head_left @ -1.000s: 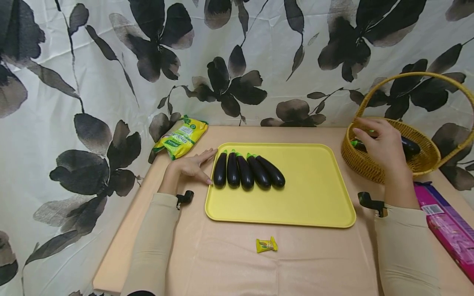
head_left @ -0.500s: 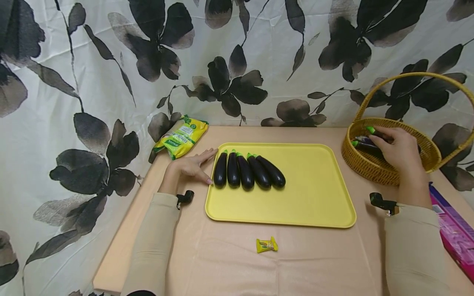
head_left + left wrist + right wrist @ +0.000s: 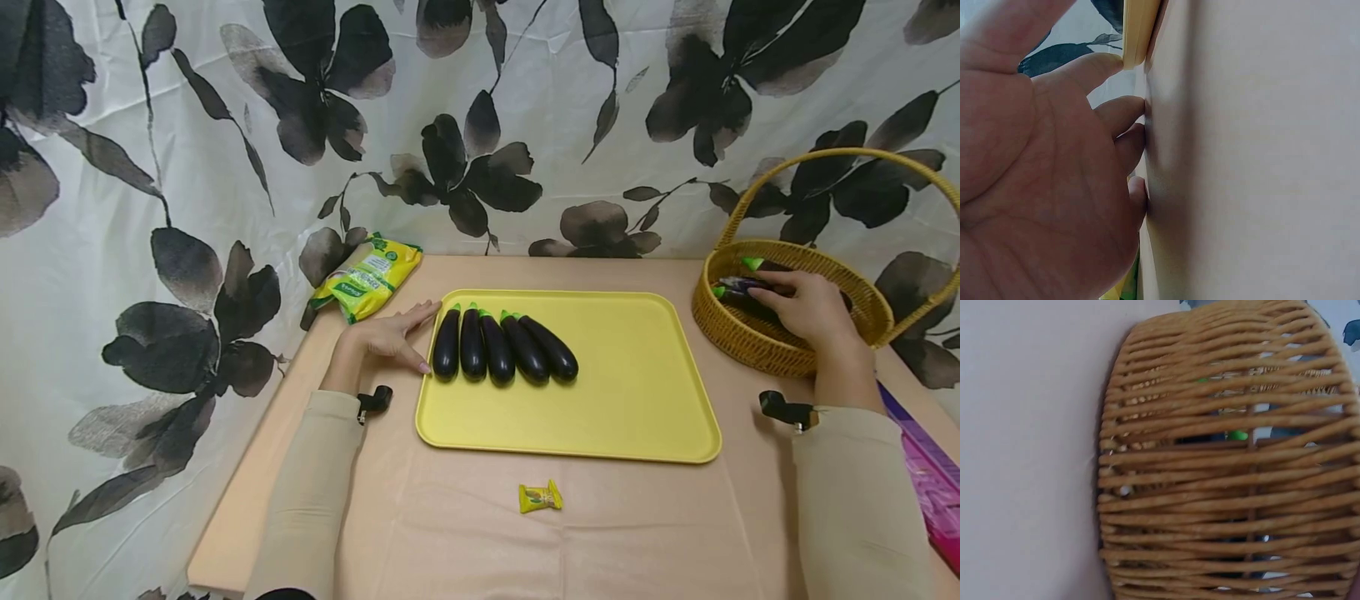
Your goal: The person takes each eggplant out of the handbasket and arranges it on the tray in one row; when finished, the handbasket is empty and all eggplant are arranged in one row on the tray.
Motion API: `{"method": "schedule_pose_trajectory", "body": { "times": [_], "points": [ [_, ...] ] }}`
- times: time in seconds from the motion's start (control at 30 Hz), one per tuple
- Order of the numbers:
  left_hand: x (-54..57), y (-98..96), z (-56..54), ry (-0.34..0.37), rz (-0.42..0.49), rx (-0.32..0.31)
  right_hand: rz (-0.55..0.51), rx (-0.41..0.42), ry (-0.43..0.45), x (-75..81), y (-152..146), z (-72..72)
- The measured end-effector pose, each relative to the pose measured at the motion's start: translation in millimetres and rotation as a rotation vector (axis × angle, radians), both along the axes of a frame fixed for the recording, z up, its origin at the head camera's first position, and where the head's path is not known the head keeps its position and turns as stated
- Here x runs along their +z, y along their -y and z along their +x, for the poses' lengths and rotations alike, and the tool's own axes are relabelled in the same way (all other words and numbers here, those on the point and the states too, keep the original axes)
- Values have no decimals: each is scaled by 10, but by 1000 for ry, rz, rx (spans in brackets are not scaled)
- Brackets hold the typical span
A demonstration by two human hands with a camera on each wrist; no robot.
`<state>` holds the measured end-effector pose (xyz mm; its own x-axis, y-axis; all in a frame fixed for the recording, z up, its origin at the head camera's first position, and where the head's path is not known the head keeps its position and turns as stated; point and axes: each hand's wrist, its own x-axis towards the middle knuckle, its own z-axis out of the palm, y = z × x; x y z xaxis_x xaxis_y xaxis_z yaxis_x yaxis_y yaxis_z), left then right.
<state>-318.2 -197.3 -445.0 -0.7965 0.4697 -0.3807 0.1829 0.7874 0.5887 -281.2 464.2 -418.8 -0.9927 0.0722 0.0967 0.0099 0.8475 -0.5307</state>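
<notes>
In the head view, five-fold neatness shows in a row of several dark, glossy eggplants (image 3: 497,350) with green caps, lying on the left half of a yellow tray (image 3: 622,383). My left hand (image 3: 382,340) rests with spread fingers at the tray's left edge, thumb touching the rim. The left wrist view shows that palm (image 3: 1054,169) with fingertips down on the table. At the right, my right hand (image 3: 813,312) reaches into a wicker basket (image 3: 765,354), thumb and fingers pinching an eggplant among others there. The basket's woven side (image 3: 1229,469) hides this hand in the right wrist view.
A yellow-green packet (image 3: 371,279) lies at the table's back left corner. One small yellow wrapped candy (image 3: 540,497) is in front of the tray. A pink and purple package (image 3: 926,492) lies beside the right forearm. The basket's tall handle (image 3: 840,152) arches over its opening.
My right hand has shifted right and nearer within the basket, and the eggplants inside show more. A green-capped eggplant beside its fingers has come into view. The left hand and tray have stayed put.
</notes>
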Motion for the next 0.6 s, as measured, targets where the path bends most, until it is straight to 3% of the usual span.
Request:
{"method": "schedule_pose_trajectory", "body": {
  "times": [0.3, 0.6],
  "points": [
    [9, 27, 11, -13, -12, -11, 8, 38, 153, -14, -78, -29],
    [5, 4, -11, 13, 8, -5, 71, 43, 196, 3, -135, -3]
  ]
}}
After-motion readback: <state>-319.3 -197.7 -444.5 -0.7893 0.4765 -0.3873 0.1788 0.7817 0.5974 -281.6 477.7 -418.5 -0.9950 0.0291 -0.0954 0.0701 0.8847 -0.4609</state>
